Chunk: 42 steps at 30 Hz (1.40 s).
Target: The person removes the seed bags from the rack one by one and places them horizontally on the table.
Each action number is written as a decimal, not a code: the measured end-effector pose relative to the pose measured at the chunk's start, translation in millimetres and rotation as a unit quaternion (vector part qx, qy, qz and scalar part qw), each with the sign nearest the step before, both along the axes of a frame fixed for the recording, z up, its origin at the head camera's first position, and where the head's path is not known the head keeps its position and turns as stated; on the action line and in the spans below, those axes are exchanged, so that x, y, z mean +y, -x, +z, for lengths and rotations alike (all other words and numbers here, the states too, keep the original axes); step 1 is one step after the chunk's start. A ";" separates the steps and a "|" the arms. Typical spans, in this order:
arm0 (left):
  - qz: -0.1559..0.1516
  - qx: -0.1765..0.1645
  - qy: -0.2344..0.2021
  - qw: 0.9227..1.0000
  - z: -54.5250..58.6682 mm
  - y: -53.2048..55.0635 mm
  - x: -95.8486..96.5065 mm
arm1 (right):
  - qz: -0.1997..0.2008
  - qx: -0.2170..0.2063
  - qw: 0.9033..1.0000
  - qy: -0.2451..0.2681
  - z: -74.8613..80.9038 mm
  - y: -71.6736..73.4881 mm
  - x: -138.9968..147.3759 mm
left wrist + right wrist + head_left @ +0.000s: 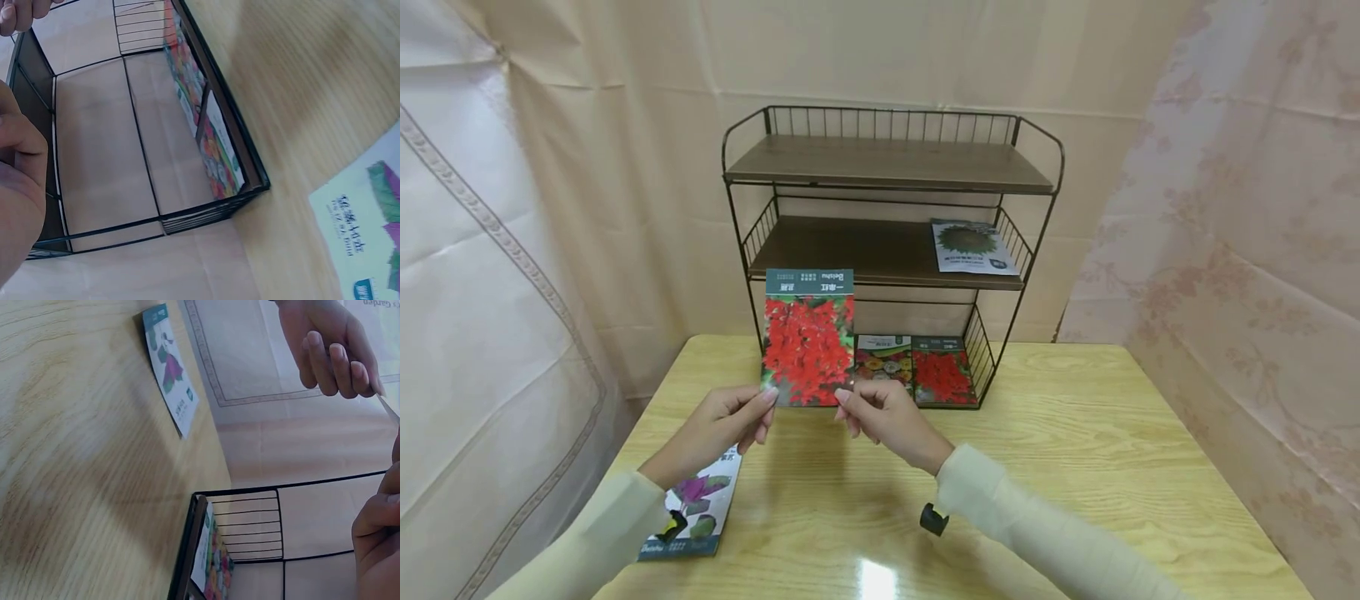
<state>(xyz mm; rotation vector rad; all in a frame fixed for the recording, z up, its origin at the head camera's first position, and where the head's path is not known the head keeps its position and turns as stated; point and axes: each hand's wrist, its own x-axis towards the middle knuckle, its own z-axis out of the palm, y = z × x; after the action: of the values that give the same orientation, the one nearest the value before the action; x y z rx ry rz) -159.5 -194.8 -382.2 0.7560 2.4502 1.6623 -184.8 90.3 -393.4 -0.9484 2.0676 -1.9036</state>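
Both hands hold up a seed packet with red flowers [808,346] in front of the shelf rack. My left hand [730,421] pinches its lower left corner between thumb and fingers. At the lower right corner, my right hand [891,421] pinches it the same way. In the right wrist view only a thin pale edge of the packet shows at the left hand's [331,350] fingertips. A seed packet with a purple flower [700,508] lies on the table, partly covered by the left forearm.
A dark three-tier rack [887,179] stands on the wooden table [1075,450]. A sunflower packet [973,247] lies at the right of its middle shelf. The bottom shelf bears a multicoloured flower packet [883,362] and another red-flower packet [943,375]. The held packet hides that shelf's left part.
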 end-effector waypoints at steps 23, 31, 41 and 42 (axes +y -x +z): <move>0.008 -0.097 0.004 0.995 -31.4 -25.1 -18.3 | 0.029 -0.054 0.997 -0.038 -35.6 -18.9 -13.1; 0.011 -0.125 0.019 0.992 -42.6 -35.9 -25.7 | 0.045 -0.063 0.996 -0.041 -46.9 -25.2 -19.0; 0.011 -0.144 0.024 0.989 -54.2 -41.8 -30.5 | 0.049 -0.120 0.990 -0.050 -57.3 -34.4 -23.6; 0.010 -0.145 0.026 0.989 -55.1 -42.4 -30.8 | 0.048 -0.123 0.990 -0.051 -58.6 -35.0 -24.3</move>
<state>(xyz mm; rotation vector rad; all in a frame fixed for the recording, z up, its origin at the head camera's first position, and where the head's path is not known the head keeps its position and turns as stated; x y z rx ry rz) -117.1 -225.7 -437.3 0.4472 2.2937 1.5802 -149.8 66.0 -451.9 -0.7344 1.9191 -1.7509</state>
